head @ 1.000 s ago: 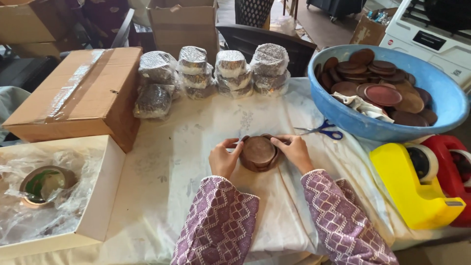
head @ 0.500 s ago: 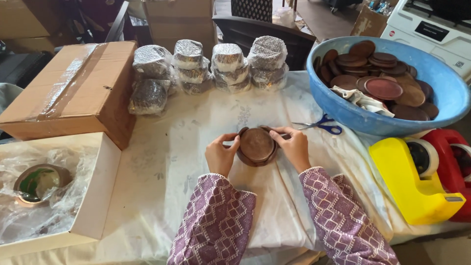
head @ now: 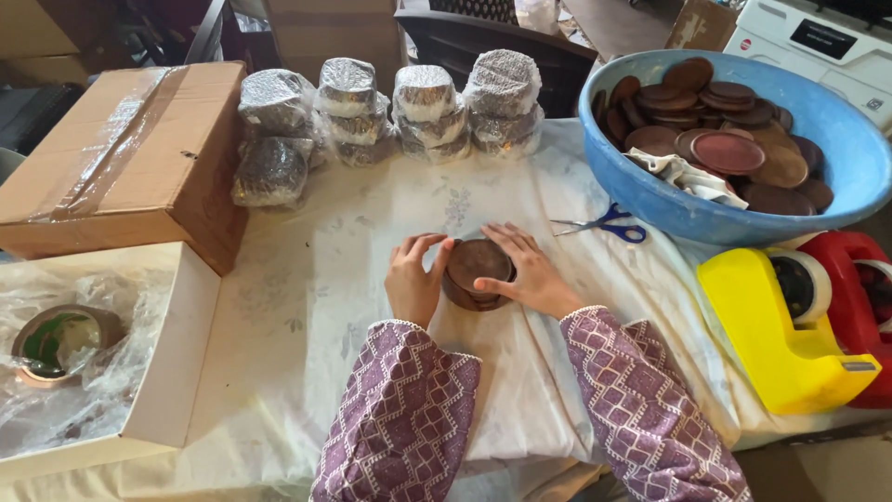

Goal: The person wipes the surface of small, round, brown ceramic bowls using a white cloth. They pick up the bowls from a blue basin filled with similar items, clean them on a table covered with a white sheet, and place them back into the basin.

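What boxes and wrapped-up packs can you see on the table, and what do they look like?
Closed brown cardboard box: far left, taped along its top.
Open white box: near left, lined with clear plastic.
Clear-film wrapped round stacks: far middle, in a row, silvery.
White machine with dark screen: top right corner, behind the blue round plastic tub.

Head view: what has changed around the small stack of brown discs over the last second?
Little has changed. Both hands, left hand and right hand, still cup the small stack of round brown discs on the white cloth; the fingers only shifted slightly round it. The blue plastic basin, blue-handled scissors and foil-wrapped bundles stayed put.
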